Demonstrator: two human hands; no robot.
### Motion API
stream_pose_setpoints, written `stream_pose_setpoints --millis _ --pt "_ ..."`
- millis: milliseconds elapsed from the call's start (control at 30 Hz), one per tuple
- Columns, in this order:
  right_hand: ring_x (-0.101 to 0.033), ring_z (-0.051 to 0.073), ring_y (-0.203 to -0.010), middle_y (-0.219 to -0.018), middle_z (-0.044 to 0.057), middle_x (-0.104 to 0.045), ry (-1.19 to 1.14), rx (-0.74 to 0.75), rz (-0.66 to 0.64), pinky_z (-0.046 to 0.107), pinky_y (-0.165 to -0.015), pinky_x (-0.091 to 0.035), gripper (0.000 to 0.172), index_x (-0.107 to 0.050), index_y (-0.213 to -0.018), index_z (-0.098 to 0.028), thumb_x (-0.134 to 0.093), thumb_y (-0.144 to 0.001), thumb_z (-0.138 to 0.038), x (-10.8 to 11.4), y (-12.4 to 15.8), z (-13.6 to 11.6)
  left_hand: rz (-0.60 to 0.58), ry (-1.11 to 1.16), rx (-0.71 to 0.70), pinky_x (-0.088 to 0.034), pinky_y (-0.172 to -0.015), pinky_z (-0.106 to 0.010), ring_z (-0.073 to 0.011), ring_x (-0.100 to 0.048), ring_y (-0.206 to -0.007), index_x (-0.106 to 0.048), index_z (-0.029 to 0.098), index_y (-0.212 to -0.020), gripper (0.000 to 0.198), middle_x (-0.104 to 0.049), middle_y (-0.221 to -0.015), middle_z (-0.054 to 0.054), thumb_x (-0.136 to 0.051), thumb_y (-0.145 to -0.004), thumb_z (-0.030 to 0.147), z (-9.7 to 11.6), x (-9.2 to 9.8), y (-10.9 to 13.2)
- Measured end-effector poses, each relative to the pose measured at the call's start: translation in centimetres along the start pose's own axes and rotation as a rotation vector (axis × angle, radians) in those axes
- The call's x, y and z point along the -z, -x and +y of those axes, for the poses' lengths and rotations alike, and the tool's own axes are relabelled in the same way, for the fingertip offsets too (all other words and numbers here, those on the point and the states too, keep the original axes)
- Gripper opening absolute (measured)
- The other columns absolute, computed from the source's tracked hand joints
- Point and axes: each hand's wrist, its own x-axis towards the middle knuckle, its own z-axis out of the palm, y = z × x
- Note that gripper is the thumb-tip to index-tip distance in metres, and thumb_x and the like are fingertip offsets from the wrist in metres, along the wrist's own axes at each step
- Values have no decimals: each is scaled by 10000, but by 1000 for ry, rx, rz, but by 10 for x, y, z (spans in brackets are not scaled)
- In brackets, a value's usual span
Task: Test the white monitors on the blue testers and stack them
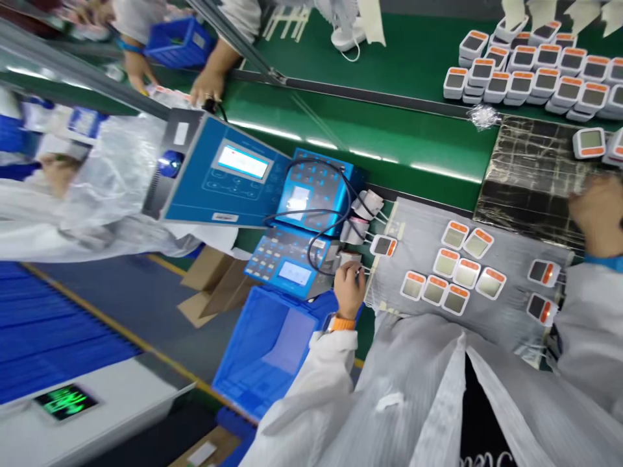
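Note:
My left hand [348, 288], with an orange band at the wrist, is curled shut on a small white device [351, 259] at the edge of a blue tester [287, 269]. Two more white devices [366, 206] sit plugged into cables beside the tester. Several white devices with orange strips [453, 267] lie face up on a grey mat [418, 227] in front of me. My right hand [596, 214] rests at the right edge over a dark shiny tray [525, 172]; it is blurred and its fingers do not show.
A large blue instrument with a lit screen [224, 172] stands left of the tester. A green conveyor [389, 139] runs behind, with several stacked devices [535, 74] beyond it. A blue crate [267, 344] sits below. Another person's hands [207, 84] work at the far side.

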Motion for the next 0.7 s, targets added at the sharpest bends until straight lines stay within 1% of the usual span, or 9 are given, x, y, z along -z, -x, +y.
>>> stream_pose_setpoints --millis 100,167,233,333,400,500,567,633,700 --pt "-550 306 -1406 -1507 242 -603 -273 467 -136 458 -1124 -472 419 -685 -1424 -126 -481 -1094 -285 -14 82 -87 37 60 -2 -544 -1038 -480 -297 -664 -1129 -658 188 -1042 170 -667 -1124 -164 -530 -1022 299 3 -9 -19" --pt "-472 363 -1490 -1604 226 -529 -310 539 -176 522 -1187 -445 471 -635 -1464 -123 -594 -1038 -320 -34 124 -135 54 105 -4 -541 -1041 -479 -299 -648 -1151 -644 185 -1061 141 -650 -1144 -165 -537 -1016 265 7 -12 -37" --pt "-388 411 -1554 -1643 253 -472 -302 535 -149 608 -1236 -367 547 -602 -1477 -92 -654 -995 -345 -56 145 -162 58 137 -20 -537 -1048 -477 -301 -630 -1186 -643 178 -1094 141 -640 -1187 -171 -541 -1004 218 12 -13 -60" --pt "-345 420 -1584 -1638 282 -466 -257 538 -99 654 -1283 -255 546 -616 -1428 -63 -697 -949 -311 -76 146 -172 -7 128 -95 -523 -1082 -486 -298 -622 -1201 -668 181 -1131 206 -660 -1217 -162 -522 -992 141 22 -13 -103" --pt "-417 423 -1537 -1550 289 -560 -237 532 -105 649 -1285 -248 521 -659 -1349 -68 -758 -890 -293 -79 137 -175 -116 87 -207 -518 -1095 -473 -291 -628 -1193 -699 192 -1139 280 -691 -1208 -147 -496 -981 83 30 -14 -136" --pt "-560 437 -1391 -1343 284 -693 -341 441 -116 635 -1255 -311 566 -691 -1266 -61 -844 -780 -307 -73 126 -197 -373 -4 -480 -517 -1089 -418 -275 -636 -1195 -741 197 -1101 313 -736 -1183 -122 -514 -961 34 42 -22 -181" --pt "-625 406 -1311 -1317 243 -716 -584 358 -145 585 -1206 -408 633 -679 -1314 -92 -847 -766 -360 -68 124 -226 -536 -45 -621 -520 -1062 -398 -271 -651 -1157 -757 186 -1006 226 -757 -1097 -113 -570 -968 65 47 -29 -204" --pt "-697 341 -1196 -1274 165 -749 -933 243 -298 506 -1098 -527 603 -680 -1339 -165 -797 -811 -430 -64 127 -260 -622 -58 -674 -523 -1030 -390 -270 -665 -1104 -757 183 -914 159 -758 -1006 -103 -626 -970 113 48 -35 -219" --pt "-744 284 -1043 -1158 107 -781 -1289 63 -571 441 -952 -608 491 -711 -1270 -205 -720 -872 -493 -64 130 -294 -645 -51 -683 -513 -1022 -386 -266 -669 -1089 -761 199 -873 140 -759 -987 -85 -666 -955 137 46 -39 -225"
